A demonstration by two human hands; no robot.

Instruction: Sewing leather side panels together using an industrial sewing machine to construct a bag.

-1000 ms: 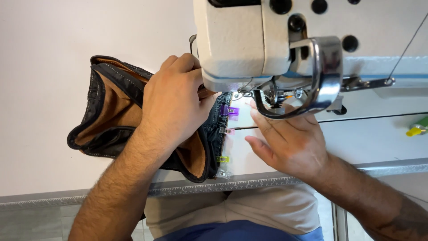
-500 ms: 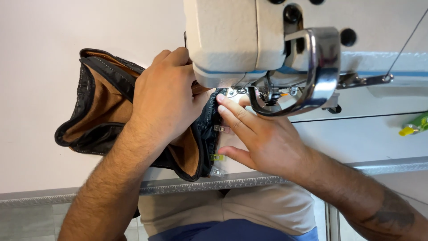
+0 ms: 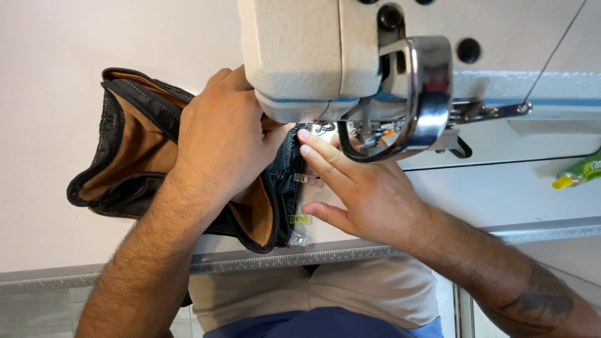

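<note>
1. Black leather piece with tan lining (image 3: pixel 141 156) lies on the white table (image 3: pixel 50 238), left of the sewing machine head (image 3: pixel 294 56); its right edge runs under the machine.
2. Left hand (image 3: pixel 222 134) lies flat on top of the piece, palm down, fingers pointing toward the needle area. Pressing, not pinching.
3. Right hand (image 3: pixel 363 194) rests on the table just right of the piece's edge, fingers spread; index and middle fingertips touch the seam edge beside the presser foot (image 3: pixel 363 131), thumb stretched toward the lower edge.
4. Small clips sit along that edge: a clear one (image 3: pixel 305 179) near the fingers, a yellow one (image 3: pixel 299 219) lower, another clear one (image 3: pixel 300 240) at the bottom corner.
5. Hidden: left fingertips and the needle itself are covered by the machine head; can't tell exactly where the stitch point is. The chrome guard loop (image 3: pixel 426 94) blocks part of the foot.
6. Right frame edge: green tube with yellow cap (image 3: pixel 579 172), cut off, on the machine bed.
7. Thin thread (image 3: pixel 554 56) runs diagonally at upper right.
</note>
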